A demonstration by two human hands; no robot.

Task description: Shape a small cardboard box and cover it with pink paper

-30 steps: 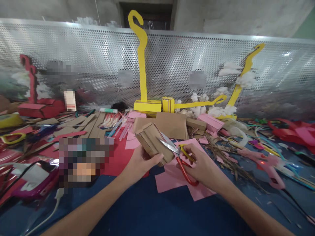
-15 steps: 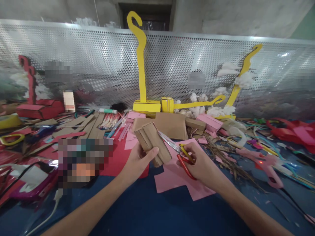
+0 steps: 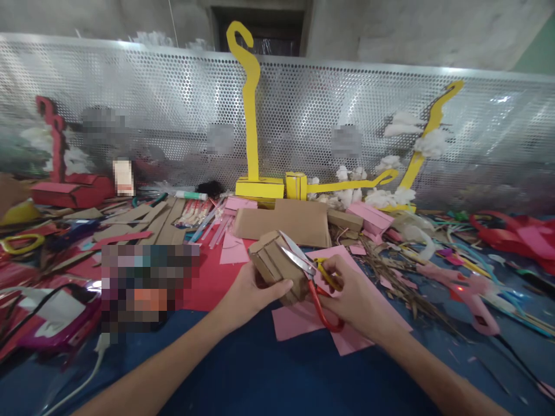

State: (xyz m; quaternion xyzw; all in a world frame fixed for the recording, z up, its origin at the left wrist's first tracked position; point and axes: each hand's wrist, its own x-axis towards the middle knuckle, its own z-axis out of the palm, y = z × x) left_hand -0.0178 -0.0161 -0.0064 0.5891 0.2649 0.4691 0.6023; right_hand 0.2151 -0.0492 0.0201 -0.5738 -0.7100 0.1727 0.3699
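Observation:
A small brown cardboard box is gripped in my left hand, tilted, with the thumb along its near side. My right hand has its fingers in the handles of a pair of scissors, one handle red and one yellow. The scissor blades are parted and lie against the right side of the box; whether they cut into it I cannot tell. Pink paper lies on the table under both hands. Behind the box rests a flat cardboard piece.
A pink glue gun with a lit red light lies at right, its cord trailing. Dry twigs are between it and the pink paper. Yellow hooked stands rise at the back before a perforated metal panel. Cardboard strips lie at left.
The scissor blades have opened wider and the red handle has swung outward. My left hand has shifted the box slightly right and down, turning it.

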